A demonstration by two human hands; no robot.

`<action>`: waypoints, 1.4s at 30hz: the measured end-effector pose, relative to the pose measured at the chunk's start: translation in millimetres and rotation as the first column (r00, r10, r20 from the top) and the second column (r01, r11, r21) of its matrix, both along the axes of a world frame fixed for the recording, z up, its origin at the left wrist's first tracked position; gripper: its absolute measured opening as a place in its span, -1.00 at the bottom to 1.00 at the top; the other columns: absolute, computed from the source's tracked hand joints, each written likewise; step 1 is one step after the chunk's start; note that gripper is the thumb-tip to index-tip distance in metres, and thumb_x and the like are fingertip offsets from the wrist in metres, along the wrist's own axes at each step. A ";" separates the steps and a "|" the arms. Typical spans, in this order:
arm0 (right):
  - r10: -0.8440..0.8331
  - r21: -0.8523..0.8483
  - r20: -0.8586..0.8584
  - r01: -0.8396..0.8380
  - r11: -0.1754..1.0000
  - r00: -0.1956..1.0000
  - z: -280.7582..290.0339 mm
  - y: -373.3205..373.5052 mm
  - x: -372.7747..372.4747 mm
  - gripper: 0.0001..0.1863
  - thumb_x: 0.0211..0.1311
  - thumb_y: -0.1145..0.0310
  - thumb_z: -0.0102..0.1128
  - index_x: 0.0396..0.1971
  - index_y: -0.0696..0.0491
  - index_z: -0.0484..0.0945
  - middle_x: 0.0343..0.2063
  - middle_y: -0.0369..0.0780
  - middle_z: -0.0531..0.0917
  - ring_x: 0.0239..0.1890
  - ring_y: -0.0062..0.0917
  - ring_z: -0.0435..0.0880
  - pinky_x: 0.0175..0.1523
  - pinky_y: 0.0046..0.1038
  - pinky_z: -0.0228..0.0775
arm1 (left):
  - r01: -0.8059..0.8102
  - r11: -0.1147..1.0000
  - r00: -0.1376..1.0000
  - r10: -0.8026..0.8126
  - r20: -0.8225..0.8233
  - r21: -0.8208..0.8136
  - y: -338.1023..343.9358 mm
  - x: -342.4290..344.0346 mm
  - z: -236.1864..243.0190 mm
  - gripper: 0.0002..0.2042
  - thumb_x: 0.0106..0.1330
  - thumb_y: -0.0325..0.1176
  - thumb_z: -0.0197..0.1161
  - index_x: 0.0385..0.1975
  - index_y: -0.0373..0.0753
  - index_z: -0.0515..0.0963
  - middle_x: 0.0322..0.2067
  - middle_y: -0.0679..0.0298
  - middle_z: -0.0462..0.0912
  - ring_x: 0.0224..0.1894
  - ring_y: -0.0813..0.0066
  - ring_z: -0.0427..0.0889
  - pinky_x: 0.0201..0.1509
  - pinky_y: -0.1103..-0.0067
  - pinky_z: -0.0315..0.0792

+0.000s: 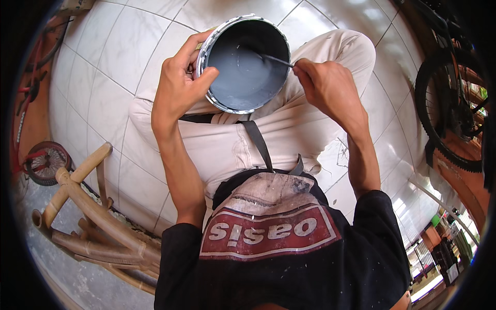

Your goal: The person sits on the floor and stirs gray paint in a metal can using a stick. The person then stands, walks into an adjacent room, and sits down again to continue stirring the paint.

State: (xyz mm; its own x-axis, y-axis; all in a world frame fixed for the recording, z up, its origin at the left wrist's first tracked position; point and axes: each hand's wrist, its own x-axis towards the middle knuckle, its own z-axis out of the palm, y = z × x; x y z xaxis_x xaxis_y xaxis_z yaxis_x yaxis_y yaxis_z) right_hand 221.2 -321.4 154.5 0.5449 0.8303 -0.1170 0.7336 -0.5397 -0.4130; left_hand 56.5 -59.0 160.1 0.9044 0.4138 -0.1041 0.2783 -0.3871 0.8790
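A round bucket (pixel 247 110) with a pale rim and grey liquid (pixel 243 77) inside is held over my crossed legs in cream trousers (pixel 336 51). My left hand (pixel 183 80) grips its left side, thumb at the rim and fingers wrapped round the outside. At the bucket's right side, my right hand (pixel 325 85) is closed on a thin dark stick (pixel 277 60), which reaches over the rim down into the bucket. A dark strap (pixel 256 139) lies across the trousers below the bucket.
I sit on white floor tiles (pixel 113 62). A bamboo frame (pixel 98 212) stands at the lower left, a red bicycle (pixel 41 163) at the left edge. A black bicycle tyre (pixel 429 113) is at the right, with assorted items (pixel 434 237) at the lower right.
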 end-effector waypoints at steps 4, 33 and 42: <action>0.043 0.160 -0.173 -0.015 0.987 0.984 4.4 10.5 4.4 -0.76 0.53 0.31 0.27 -0.30 0.15 0.76 -0.53 0.05 0.72 -0.38 0.04 0.76 -0.22 0.00 0.58 | -0.005 1.000 0.999 0.005 0.031 0.014 0.1 -2.0 -4.1 -0.37 0.19 -0.49 0.29 0.37 -0.28 0.58 -0.46 0.27 0.74 -0.47 0.66 0.42 -0.30 0.61 0.46; 0.023 0.089 -0.119 -0.012 0.996 0.993 9.3 12.9 5.4 -0.79 0.54 0.33 0.27 -0.19 0.13 0.79 -0.52 0.03 0.71 -0.42 0.00 0.73 -0.25 -0.06 0.54 | -0.014 1.000 0.996 0.016 0.091 -0.024 2.9 -1.1 -9.9 -0.40 0.21 -0.51 0.28 0.35 -0.28 0.60 -0.46 0.31 0.75 -0.49 0.71 0.42 -0.34 0.65 0.40; 0.075 0.071 -0.106 -0.067 0.995 0.992 -12.0 -0.7 -6.5 -0.74 0.59 0.27 0.25 -0.16 0.14 0.80 -0.50 -0.01 0.74 -0.40 -0.02 0.76 -0.23 -0.10 0.57 | -0.006 1.000 0.998 0.007 0.060 -0.015 3.9 -1.7 -11.4 -0.39 0.21 -0.51 0.29 0.36 -0.28 0.59 -0.45 0.30 0.75 -0.48 0.70 0.42 -0.34 0.63 0.42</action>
State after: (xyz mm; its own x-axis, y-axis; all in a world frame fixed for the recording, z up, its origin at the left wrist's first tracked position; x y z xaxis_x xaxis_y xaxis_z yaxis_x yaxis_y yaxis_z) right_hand 214.7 -322.1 142.5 0.4715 0.8743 -0.1148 0.7178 -0.4562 -0.5260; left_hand 54.8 -55.1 148.7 0.9064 0.4187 -0.0560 0.2274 -0.3719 0.9000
